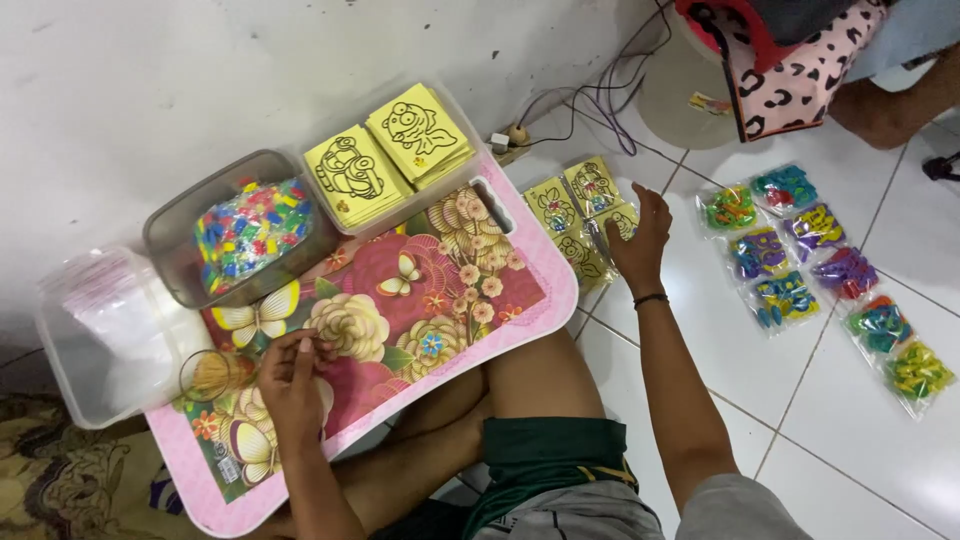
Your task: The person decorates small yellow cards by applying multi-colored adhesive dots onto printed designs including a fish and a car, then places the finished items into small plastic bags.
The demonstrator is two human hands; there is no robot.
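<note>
Packets (pixel 585 215) of yellow picture cards under right hand (pixel 640 238), fingers loose, left hand (pixel 292 372) pinching something tiny on tray (pixel 520 215); liable to slide on smooth tile.

The person sits cross-legged, bare knees drawn in below both forearms; the left hand (pixel 293 380) lies low and close to the body, its back turned up, fingers (pixel 312 347) curled inward with the tips pinched together ahead of the knuckles; the left forearm runs straight back from it toward the torso; the right hand (pixel 640 240) is stretched well out and away from the left one, palm down, fingers spread loosely and bent at the tips; a thin dark band circles the right wrist; the right arm is nearly straight, elbow low.
</note>
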